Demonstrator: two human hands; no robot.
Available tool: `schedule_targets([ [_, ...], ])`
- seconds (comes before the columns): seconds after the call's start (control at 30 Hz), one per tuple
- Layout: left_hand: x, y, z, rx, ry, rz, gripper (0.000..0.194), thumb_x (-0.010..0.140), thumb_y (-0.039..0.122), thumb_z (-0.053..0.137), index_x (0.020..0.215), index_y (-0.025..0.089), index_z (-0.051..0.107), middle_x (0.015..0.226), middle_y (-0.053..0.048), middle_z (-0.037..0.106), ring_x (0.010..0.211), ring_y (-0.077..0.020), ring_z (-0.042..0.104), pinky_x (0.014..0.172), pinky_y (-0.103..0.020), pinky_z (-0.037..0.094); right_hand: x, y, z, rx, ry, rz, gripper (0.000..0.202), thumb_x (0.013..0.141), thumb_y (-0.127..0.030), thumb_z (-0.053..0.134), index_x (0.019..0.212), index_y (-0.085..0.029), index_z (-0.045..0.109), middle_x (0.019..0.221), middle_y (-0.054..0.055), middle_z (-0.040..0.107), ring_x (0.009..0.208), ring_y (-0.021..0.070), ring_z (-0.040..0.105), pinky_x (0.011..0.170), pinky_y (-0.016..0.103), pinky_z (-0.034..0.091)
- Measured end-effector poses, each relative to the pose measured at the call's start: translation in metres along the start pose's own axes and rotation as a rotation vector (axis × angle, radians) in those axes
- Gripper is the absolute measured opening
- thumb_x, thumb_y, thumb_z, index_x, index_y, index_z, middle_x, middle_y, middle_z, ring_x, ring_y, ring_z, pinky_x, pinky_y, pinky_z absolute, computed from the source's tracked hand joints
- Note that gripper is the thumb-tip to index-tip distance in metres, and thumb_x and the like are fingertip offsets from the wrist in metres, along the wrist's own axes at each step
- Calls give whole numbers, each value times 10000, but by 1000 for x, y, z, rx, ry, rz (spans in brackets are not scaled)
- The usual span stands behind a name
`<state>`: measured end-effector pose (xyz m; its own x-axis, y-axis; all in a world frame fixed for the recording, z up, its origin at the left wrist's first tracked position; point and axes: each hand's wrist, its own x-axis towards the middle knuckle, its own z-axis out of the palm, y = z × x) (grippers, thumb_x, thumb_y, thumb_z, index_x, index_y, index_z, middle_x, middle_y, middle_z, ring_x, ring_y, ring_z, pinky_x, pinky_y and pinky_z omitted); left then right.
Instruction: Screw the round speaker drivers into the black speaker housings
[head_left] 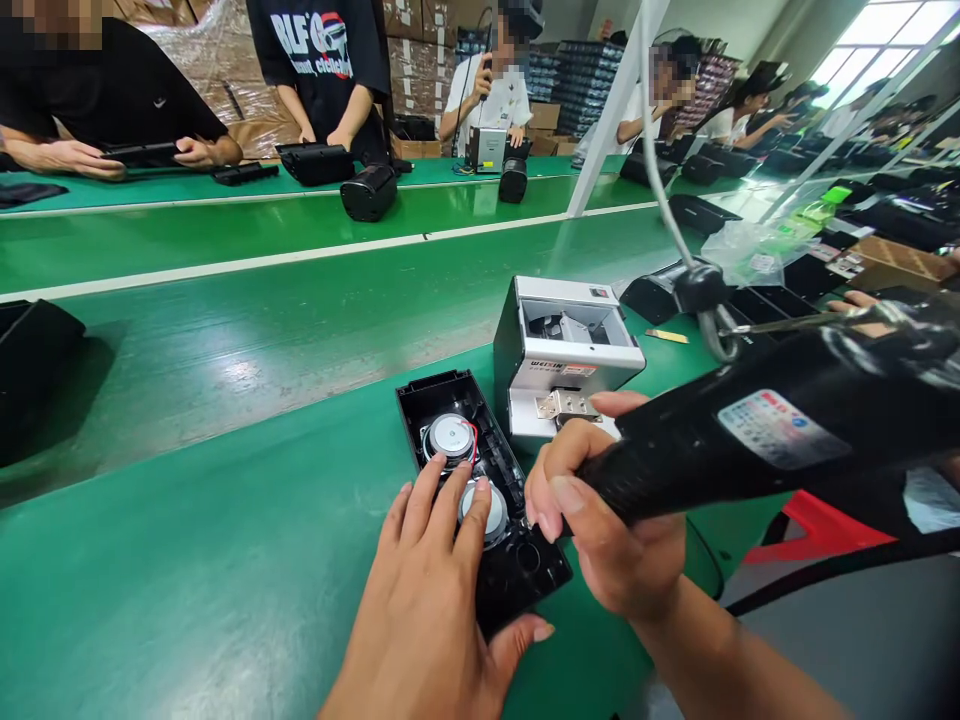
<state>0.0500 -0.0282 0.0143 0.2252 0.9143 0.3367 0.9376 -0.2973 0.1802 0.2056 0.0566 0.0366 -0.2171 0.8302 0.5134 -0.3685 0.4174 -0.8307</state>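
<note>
A black plastic speaker housing (510,590) lies open side up on the green bench, with two round speaker drivers (452,436) and a red wire inside. My left hand (431,580) reaches over the housing, fingertips on the drivers and thumb by its near end, holding it down. My right hand (622,540) is wrapped round the front of a black electric screwdriver (697,440), which hangs from a cable. Its tip points down at the housing's right edge, partly hidden by my fingers. Just behind stands a grey-and-black screw feeder (574,345), close to my right fingers.
A green conveyor belt (300,300) runs beyond my bench, with a black housing (37,360) at far left. Co-workers handle black housings (315,160) across it. A slanted white post (615,110) rises ahead. At right are a yellow-handled strip (667,336), plastic bags and more housings.
</note>
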Motion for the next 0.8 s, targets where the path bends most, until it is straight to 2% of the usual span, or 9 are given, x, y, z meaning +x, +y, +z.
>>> schedule_targets([
  [0.17, 0, 0, 0, -40, -55, -30, 934, 791, 717, 763, 1487, 133, 548, 1568, -206, 580, 1511, -474, 459, 1053, -715, 590, -1, 1, 2, 7, -109, 5, 440, 991, -86, 618, 1317, -358, 503, 794, -70, 526, 574, 128, 515, 520, 294, 470],
  [0.4, 4, 2, -7, -41, -80, -48, 890, 804, 696, 761, 1463, 123, 590, 1555, -212, 593, 1493, -483, 479, 1075, -756, 552, -9, 9, -1, -42, -46, 7, 396, 989, -151, 658, 1298, -342, 500, 750, -68, 514, 551, 145, 517, 493, 302, 487],
  [0.53, 8, 5, -9, -54, -187, -117, 886, 824, 712, 729, 1500, 158, 584, 1606, -168, 554, 1541, -467, 418, 1155, -765, 474, -12, 15, -6, -76, -9, 23, 307, 985, -217, 691, 1237, -286, 530, 755, -41, 556, 567, 155, 552, 506, 314, 516],
  [0.67, 2, -2, -11, -123, -263, -143, 944, 807, 734, 741, 1542, 174, 547, 1661, -170, 482, 1584, -479, 335, 1194, -774, 417, -11, 14, -4, -55, -23, 3, 294, 988, -240, 686, 1236, -277, 532, 740, -42, 567, 574, 150, 560, 515, 297, 519],
  [0.73, -1, -6, -21, -236, -228, -140, 917, 815, 735, 750, 1548, 226, 536, 1654, -166, 494, 1554, -466, 403, 1166, -735, 477, -10, 12, -2, -49, -26, -12, 336, 991, -225, 670, 1284, -282, 515, 747, -45, 570, 554, 136, 545, 496, 277, 502],
  [0.8, 4, -5, -39, -387, -65, -181, 784, 895, 657, 725, 1561, 313, 493, 1628, -123, 531, 1491, -384, 522, 1142, -606, 557, -9, 11, -1, -56, -15, -8, 408, 985, -223, 668, 1347, -292, 493, 757, -47, 575, 537, 124, 528, 483, 262, 490],
])
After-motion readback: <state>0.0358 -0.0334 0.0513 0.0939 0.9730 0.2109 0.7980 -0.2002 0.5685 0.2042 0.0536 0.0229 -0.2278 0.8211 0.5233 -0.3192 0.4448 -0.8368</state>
